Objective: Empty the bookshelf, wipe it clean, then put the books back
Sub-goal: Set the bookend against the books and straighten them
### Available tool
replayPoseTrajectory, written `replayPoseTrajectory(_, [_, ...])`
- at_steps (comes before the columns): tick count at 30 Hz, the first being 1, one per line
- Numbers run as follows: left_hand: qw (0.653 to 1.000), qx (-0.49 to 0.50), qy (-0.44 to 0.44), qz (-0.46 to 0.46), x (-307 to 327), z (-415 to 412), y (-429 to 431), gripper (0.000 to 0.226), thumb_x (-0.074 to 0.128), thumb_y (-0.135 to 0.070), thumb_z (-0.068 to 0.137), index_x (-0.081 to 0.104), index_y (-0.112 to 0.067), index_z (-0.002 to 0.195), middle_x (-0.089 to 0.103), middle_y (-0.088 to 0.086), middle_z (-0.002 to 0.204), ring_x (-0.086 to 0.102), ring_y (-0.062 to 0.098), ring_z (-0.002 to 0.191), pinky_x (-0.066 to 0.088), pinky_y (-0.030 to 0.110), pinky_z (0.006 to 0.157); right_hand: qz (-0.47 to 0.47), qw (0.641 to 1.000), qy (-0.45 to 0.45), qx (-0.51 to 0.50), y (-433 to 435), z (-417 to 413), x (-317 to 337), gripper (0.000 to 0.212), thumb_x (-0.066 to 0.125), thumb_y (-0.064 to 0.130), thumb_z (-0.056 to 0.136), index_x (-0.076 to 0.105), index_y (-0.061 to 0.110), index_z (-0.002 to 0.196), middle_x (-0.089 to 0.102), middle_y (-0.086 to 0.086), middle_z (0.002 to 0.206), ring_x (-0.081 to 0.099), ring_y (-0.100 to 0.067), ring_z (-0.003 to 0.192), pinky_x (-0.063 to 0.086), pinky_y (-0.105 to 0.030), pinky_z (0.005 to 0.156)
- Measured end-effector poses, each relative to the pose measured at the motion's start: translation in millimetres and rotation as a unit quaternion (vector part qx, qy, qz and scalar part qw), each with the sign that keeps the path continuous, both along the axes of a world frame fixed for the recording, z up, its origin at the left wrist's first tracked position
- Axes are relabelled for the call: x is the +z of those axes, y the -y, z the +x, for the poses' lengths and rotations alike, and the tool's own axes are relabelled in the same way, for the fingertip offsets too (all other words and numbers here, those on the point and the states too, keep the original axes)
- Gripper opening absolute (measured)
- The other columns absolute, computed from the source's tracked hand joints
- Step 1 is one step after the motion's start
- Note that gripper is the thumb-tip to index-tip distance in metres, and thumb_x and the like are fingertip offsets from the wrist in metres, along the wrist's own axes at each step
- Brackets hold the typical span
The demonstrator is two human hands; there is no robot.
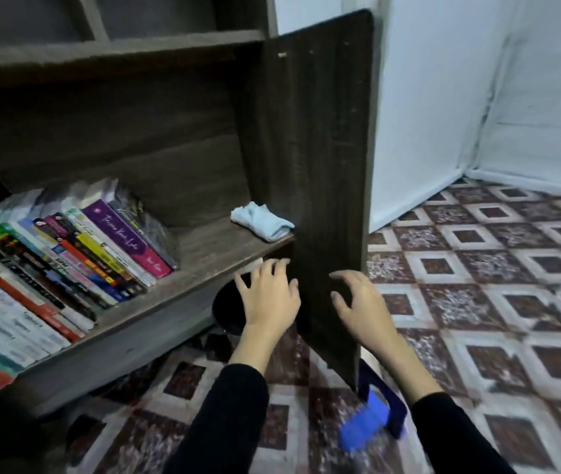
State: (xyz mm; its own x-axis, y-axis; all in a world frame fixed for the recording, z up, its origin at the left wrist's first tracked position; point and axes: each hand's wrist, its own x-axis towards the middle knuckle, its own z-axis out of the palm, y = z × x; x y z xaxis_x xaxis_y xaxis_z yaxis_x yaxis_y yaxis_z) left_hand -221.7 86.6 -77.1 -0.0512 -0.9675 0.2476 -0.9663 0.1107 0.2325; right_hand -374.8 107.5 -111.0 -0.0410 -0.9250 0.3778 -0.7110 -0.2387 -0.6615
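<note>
the bookshelf [176, 159] is dark wood. the books [84, 254] stand packed on its lower shelf, leaning left on each other. either the emptying has not begun or they are already back; i cannot tell which. a pale blue cloth [262, 220] lies crumpled at the right end of that shelf, just beside the side panel, probably parked within reach for wiping. the left hand [268, 295] hovers at the shelf's front edge, fingers spread and holding nothing. the right hand [361, 302] is likewise spread and empty before the panel's lower part. whether either touches wood i cannot tell. a dark round thing [227, 309] sits under the shelf. a blue plastic object [371, 422] lies on the patterned tile floor [477, 302] by the panel's foot, and a white wall [443, 97] closes the corner.
</note>
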Motion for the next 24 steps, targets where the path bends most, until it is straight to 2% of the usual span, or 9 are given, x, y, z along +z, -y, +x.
replayPoseTrajectory(3, [0.995,0.004,-0.051,0.084,-43,-19,-5,0.040,0.037,-0.035,0.099,0.040,-0.027,0.139,0.042,-0.003,0.142,0.037,0.022,0.131,0.020,0.051,0.110,0.055,0.998,-0.010,-0.020,-19,-25,-35,0.034,0.057,0.011,0.090,0.055,0.012,0.124,0.055,-0.005,0.125,0.049,-0.021,0.119,0.036,-0.028,0.097])
replayPoseTrajectory(7, [0.970,0.036,-0.123,0.208,-109,-35,-14,0.033,0.040,-0.034,0.098,0.052,-0.026,0.127,0.051,0.001,0.133,0.047,0.025,0.122,0.035,0.039,0.101,0.138,0.988,-0.021,-0.062,-36,-51,-88,0.040,0.060,0.017,0.089,0.053,0.011,0.128,0.055,-0.008,0.129,0.049,-0.024,0.122,0.037,-0.033,0.098])
replayPoseTrajectory(9, [0.948,0.049,-0.164,0.267,-145,-43,-20,0.026,0.044,-0.031,0.095,0.061,-0.024,0.114,0.060,0.003,0.123,0.055,0.026,0.113,0.045,0.033,0.094,0.186,0.979,-0.032,-0.083,-43,-62,-113,0.046,0.061,0.022,0.089,0.049,0.011,0.133,0.053,-0.008,0.133,0.048,-0.025,0.124,0.038,-0.032,0.096])
replayPoseTrajectory(12, [0.907,0.080,-0.224,0.347,-194,-49,-34,0.021,0.054,-0.028,0.092,0.068,-0.015,0.101,0.067,0.006,0.115,0.060,0.027,0.108,0.047,0.027,0.087,0.256,0.961,-0.044,-0.092,-54,-72,-145,0.056,0.061,0.029,0.091,0.040,0.011,0.140,0.050,-0.007,0.139,0.049,-0.026,0.124,0.040,-0.034,0.094])
replayPoseTrajectory(16, [0.866,0.140,-0.263,0.401,-246,-51,-46,0.020,0.061,-0.026,0.087,0.070,-0.014,0.100,0.069,0.007,0.110,0.062,0.026,0.105,0.047,0.024,0.084,0.305,0.946,-0.039,-0.105,-59,-74,-177,0.059,0.057,0.031,0.094,0.033,0.013,0.145,0.054,-0.009,0.134,0.056,-0.029,0.113,0.045,-0.037,0.083])
replayPoseTrajectory(20, [0.855,0.171,-0.269,0.408,-280,-59,-46,0.022,0.059,-0.022,0.087,0.069,-0.016,0.106,0.067,0.010,0.114,0.061,0.028,0.108,0.046,0.027,0.084,0.290,0.950,-0.044,-0.109,-57,-67,-204,0.044,0.047,0.023,0.098,0.039,0.017,0.141,0.060,-0.011,0.125,0.060,-0.034,0.105,0.044,-0.038,0.075])
replayPoseTrajectory(22, [0.853,0.179,-0.282,0.400,-294,-64,-43,0.023,0.063,-0.020,0.084,0.069,-0.014,0.105,0.068,0.013,0.111,0.062,0.029,0.105,0.047,0.029,0.084,0.277,0.953,-0.040,-0.118,-57,-66,-215,0.037,0.045,0.014,0.097,0.046,0.017,0.134,0.064,-0.014,0.115,0.061,-0.037,0.095,0.045,-0.041,0.070])
replayPoseTrajectory(24, [0.848,0.186,-0.291,0.401,-317,-71,-39,0.026,0.067,-0.022,0.082,0.069,-0.009,0.105,0.069,0.017,0.106,0.064,0.031,0.102,0.050,0.033,0.084,0.282,0.949,-0.055,-0.132,-56,-67,-227,0.033,0.045,0.006,0.093,0.050,0.012,0.125,0.066,-0.018,0.102,0.060,-0.039,0.085,0.039,-0.040,0.062])
